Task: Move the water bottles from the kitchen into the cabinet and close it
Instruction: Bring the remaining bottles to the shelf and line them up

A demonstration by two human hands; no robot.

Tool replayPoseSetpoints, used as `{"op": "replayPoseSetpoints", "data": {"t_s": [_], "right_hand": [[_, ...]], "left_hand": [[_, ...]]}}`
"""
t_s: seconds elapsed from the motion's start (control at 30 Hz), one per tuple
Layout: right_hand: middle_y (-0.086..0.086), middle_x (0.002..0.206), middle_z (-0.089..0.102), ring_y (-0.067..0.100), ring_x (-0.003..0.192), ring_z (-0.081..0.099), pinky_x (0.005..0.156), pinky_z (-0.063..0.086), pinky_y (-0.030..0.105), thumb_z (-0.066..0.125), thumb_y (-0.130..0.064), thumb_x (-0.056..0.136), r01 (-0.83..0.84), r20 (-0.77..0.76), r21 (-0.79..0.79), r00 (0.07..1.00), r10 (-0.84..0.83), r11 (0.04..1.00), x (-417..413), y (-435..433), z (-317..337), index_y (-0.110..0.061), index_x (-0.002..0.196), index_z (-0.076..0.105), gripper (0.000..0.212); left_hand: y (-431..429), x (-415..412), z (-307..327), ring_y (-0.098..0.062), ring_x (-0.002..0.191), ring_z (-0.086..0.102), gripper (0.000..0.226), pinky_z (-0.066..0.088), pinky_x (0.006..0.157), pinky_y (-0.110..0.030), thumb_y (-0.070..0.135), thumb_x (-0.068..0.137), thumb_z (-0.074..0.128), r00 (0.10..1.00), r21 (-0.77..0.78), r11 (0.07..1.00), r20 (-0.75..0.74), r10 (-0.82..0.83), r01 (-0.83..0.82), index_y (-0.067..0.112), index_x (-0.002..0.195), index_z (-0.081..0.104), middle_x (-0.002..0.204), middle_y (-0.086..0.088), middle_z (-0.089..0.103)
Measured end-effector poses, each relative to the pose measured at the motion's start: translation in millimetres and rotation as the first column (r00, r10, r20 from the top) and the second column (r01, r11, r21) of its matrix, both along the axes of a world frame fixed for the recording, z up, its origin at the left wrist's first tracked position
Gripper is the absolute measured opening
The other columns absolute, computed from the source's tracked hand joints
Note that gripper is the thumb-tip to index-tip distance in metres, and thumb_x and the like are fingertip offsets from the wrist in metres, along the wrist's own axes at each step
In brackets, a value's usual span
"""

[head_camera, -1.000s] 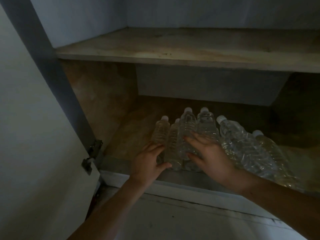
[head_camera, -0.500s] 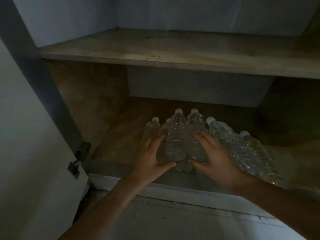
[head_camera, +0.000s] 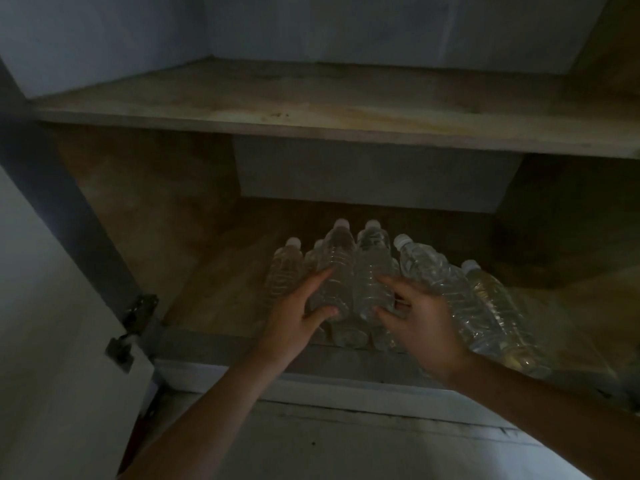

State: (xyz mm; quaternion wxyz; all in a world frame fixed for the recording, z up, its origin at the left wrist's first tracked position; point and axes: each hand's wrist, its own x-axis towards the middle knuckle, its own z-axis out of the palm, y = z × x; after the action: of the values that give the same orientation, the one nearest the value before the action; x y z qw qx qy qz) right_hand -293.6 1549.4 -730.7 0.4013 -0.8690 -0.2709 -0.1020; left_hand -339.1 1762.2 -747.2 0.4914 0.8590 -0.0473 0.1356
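Note:
Several clear water bottles with white caps lie on the cabinet's bottom shelf (head_camera: 214, 289), caps pointing to the back. Two of them, an upper left bottle (head_camera: 337, 258) and an upper right bottle (head_camera: 372, 261), rest on top of the others. My left hand (head_camera: 294, 317) clasps the upper left bottle between thumb and fingers. My right hand (head_camera: 426, 317) clasps the upper right bottle from its right side. One bottle (head_camera: 285, 268) lies left of the stack and two more bottles (head_camera: 450, 289) lie to the right, partly under my right wrist.
The cabinet door (head_camera: 52, 341) stands open at the left on a metal hinge (head_camera: 138, 313). A bare wooden upper shelf (head_camera: 311, 109) hangs over the bottles. A raised front lip (head_camera: 346, 382) borders the bottom shelf. The shelf is dim, with room at the back and far right.
Both hands slid from resting flat on the bottles to flanking the two upper bottles, the left moving forward and right. The bottles have barely shifted.

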Motion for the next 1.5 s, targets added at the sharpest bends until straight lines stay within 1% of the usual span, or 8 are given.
{"op": "replayPoseSetpoints", "data": {"t_s": [0.2,0.37,0.53,0.87,1.03,1.2,1.37,1.5], "right_hand": [[-0.010,0.119,0.061,0.009,0.103,0.065,0.091,0.054,0.023,0.076,-0.009,0.083,-0.023,0.019,0.049,1.000,0.023,0.999,-7.2,-6.6,-13.1,-0.030,0.129,0.057,0.055],[-0.007,0.124,0.050,0.006,0.107,0.055,0.093,0.044,0.008,0.077,-0.012,0.082,-0.037,0.000,-0.028,0.999,0.037,0.999,-6.8,-13.6,-12.5,-0.036,0.131,0.048,0.062],[-0.008,0.144,0.034,0.003,0.128,0.037,0.102,0.028,0.007,0.079,-0.006,0.077,-0.062,-0.065,-0.210,0.997,0.049,0.976,-8.4,-22.2,-19.4,-0.036,0.147,0.032,0.089],[-0.002,0.146,0.039,0.008,0.130,0.041,0.103,0.029,0.012,0.073,-0.001,0.081,-0.039,-0.080,-0.237,0.997,0.020,0.971,-7.4,-18.0,-20.0,-0.039,0.151,0.023,0.094],[-0.006,0.149,0.036,0.005,0.133,0.038,0.106,0.030,0.012,0.073,-0.004,0.082,-0.061,-0.116,-0.216,0.993,0.037,0.975,-7.4,-18.8,-16.4,-0.042,0.150,0.022,0.092],[-0.005,0.148,0.037,0.009,0.132,0.040,0.108,0.035,0.019,0.077,-0.015,0.080,-0.054,-0.079,-0.198,0.996,0.039,0.979,-10.9,-24.2,9.1,-0.034,0.150,0.029,0.087],[0.003,0.149,0.041,0.023,0.139,0.033,0.113,0.034,0.042,0.063,-0.040,0.082,0.150,0.132,-0.392,0.986,-0.105,0.908,-6.6,-57.2,27.8,-0.025,0.145,0.040,0.069],[0.007,0.150,0.040,0.027,0.137,0.036,0.111,0.035,0.038,0.061,-0.046,0.085,0.225,-0.051,-0.388,0.963,-0.264,0.894,-6.8,-76.6,33.1,-0.029,0.149,0.033,0.071]], "left_hand": [[-0.1,0.6,-1.9,-0.004,0.129,0.047,0.066,0.044,0.107,-0.029,0.023,0.087,0.070,1.000,0.060,0.998,0.011,0.005,-0.006,0.033,0.144,0.039,0.144,0.008,0.049],[-7.8,-0.9,-11.9,0.000,0.128,0.030,0.089,0.027,0.097,-0.004,0.034,0.078,0.079,0.997,0.231,0.971,0.068,0.045,-0.059,0.038,0.149,0.025,0.150,0.006,0.029],[-17.9,-0.6,-23.3,-0.008,0.129,0.025,0.105,0.038,0.101,-0.026,0.035,0.064,0.088,0.983,0.364,0.924,0.172,0.058,-0.118,0.040,0.146,0.023,0.151,-0.002,0.017],[-16.7,0.7,-20.4,-0.023,0.137,0.034,0.098,0.046,0.104,-0.035,0.036,0.069,0.086,0.990,0.374,0.920,0.118,0.077,-0.116,0.037,0.147,0.027,0.153,-0.003,0.015],[-21.0,-3.9,-10.7,-0.013,0.136,0.025,0.096,0.036,0.108,-0.030,0.041,0.069,0.084,0.994,0.364,0.927,0.086,0.066,-0.093,0.034,0.148,0.029,0.153,0.000,0.013],[-33.4,-1.0,3.2,-0.016,0.137,0.025,0.089,0.032,0.109,-0.031,0.055,0.072,0.075,0.988,0.433,0.895,0.142,0.054,-0.111,0.032,0.146,0.030,0.150,-0.001,0.022],[-55.5,9.1,18.5,-0.020,0.131,0.040,0.076,0.041,0.105,-0.039,0.060,0.078,0.060,0.970,0.470,0.875,0.244,0.000,-0.118,0.023,0.141,0.043,0.140,-0.002,0.044],[-72.3,19.3,24.9,-0.023,0.125,0.051,0.069,0.041,0.104,-0.036,0.061,0.081,0.052,0.967,0.563,0.820,0.251,-0.046,-0.107,0.018,0.134,0.053,0.133,-0.003,0.056]]}}
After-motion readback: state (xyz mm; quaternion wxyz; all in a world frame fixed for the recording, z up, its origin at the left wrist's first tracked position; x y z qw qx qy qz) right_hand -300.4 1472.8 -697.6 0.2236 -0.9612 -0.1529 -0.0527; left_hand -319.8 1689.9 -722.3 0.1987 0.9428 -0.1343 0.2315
